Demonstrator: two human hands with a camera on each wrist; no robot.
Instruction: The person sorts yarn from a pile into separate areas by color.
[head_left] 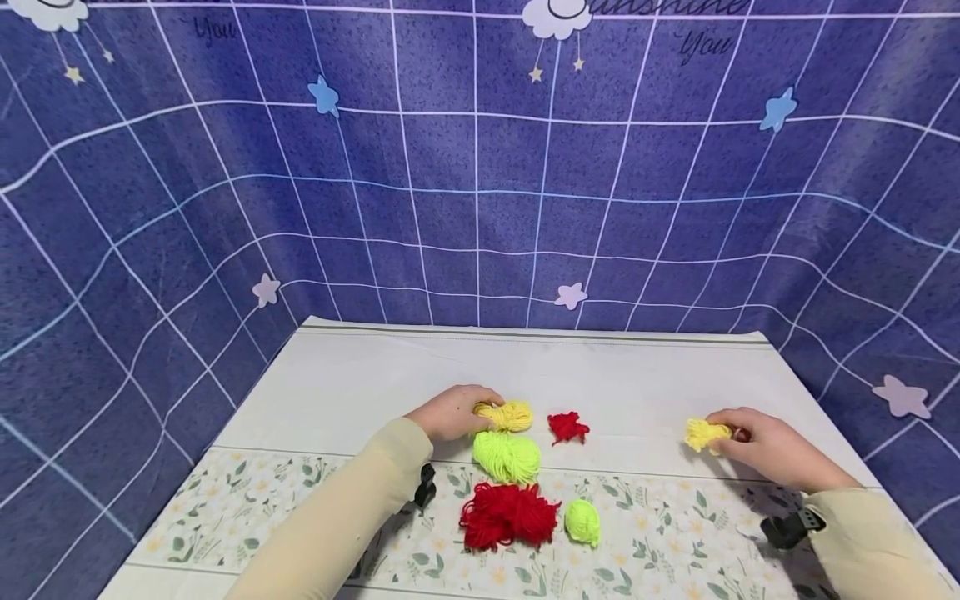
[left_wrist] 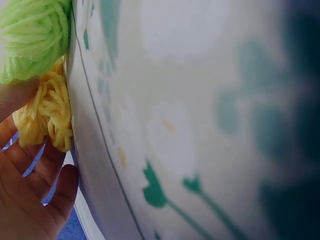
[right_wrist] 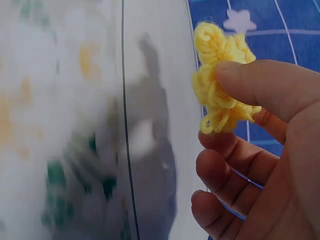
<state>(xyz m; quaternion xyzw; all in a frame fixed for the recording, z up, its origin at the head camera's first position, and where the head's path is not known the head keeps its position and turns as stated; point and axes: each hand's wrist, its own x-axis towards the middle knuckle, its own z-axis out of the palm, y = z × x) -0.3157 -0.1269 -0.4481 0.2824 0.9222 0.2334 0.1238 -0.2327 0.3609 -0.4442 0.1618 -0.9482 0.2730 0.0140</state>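
In the head view my left hand [head_left: 456, 412] grips the end of a yellow yarn skein [head_left: 513, 416] on the white part of the table. The left wrist view shows that yellow skein [left_wrist: 47, 107] between thumb and fingers, beside a lime green skein [left_wrist: 35, 37]. Off to the right, my right hand [head_left: 765, 446] pinches a small crocheted-looking yellow yarn piece [head_left: 705, 434]. Seen from the right wrist, thumb and forefinger hold this yellow piece [right_wrist: 220, 80] above the table, its shadow falling on the cloth. A small red yarn piece [head_left: 568, 427] lies between the hands.
Nearer me, below the lime green skein [head_left: 507, 457], lie a large red yarn bundle [head_left: 510, 517] and a small lime green ball [head_left: 582, 522]. The table cover [head_left: 637, 375] has a flowered band. A blue gridded curtain [head_left: 510, 183] encloses the back and sides.
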